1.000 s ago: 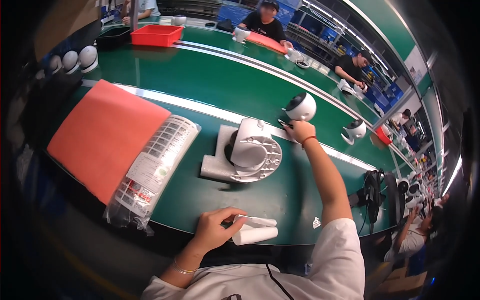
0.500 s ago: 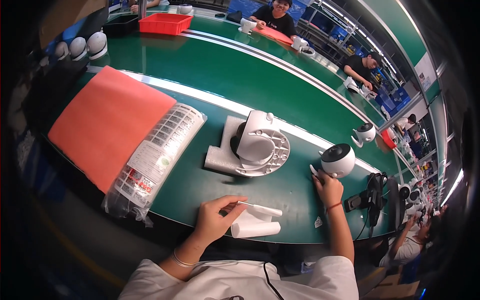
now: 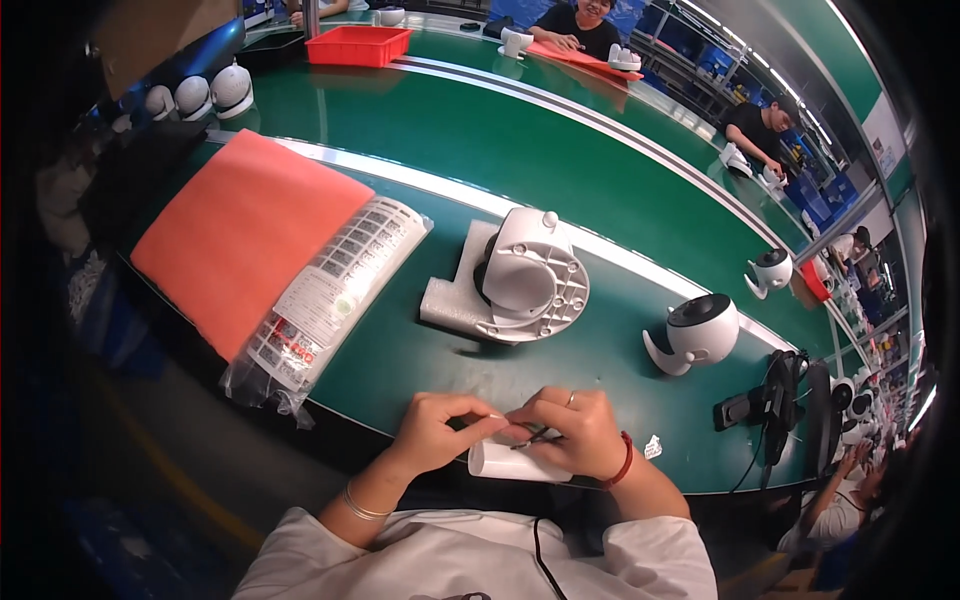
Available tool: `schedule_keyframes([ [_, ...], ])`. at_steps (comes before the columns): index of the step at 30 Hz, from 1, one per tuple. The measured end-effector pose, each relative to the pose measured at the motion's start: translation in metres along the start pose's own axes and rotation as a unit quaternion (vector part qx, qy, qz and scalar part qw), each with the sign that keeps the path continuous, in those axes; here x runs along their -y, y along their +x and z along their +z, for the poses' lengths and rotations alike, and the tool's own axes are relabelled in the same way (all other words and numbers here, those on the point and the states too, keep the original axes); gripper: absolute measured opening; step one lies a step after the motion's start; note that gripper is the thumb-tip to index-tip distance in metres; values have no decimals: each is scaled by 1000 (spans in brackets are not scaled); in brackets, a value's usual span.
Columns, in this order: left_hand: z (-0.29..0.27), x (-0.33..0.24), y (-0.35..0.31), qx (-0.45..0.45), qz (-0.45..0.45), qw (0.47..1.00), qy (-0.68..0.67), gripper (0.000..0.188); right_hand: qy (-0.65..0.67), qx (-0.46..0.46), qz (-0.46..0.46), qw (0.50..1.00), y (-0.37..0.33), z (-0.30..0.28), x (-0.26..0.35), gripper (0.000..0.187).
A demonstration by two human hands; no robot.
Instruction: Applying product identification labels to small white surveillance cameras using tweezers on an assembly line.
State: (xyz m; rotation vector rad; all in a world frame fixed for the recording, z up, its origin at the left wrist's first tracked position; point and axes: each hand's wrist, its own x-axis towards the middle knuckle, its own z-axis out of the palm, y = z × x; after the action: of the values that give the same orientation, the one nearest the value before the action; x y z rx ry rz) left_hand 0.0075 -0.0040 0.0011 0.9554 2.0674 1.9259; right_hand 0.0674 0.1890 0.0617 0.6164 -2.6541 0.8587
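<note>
Head view, hands [image 3: 520, 430] pinching white roll [image 3: 515, 462]

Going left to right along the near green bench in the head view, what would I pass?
Orange foam sheet → bagged stack of white grilles → white round housing on foam → white ball-shaped unit → black cabled device.

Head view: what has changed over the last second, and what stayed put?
The right hand brought a round white camera unit from the far belt edge to the near mat, let it go, then came back to the left hand. Both now pinch a thin dark part over the white tube. The white housing, bagged label sheets and orange pad stayed.
</note>
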Motion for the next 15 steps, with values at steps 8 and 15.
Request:
schedule_keyframes([
  [8,-4,-2,0,42,0,999,-11,10,173,4,85,981,-9,2,-3,10],
  [15,-3,0,3,27,21,999,20,11,303,65,246,918,-2,-7,-6,12],
])
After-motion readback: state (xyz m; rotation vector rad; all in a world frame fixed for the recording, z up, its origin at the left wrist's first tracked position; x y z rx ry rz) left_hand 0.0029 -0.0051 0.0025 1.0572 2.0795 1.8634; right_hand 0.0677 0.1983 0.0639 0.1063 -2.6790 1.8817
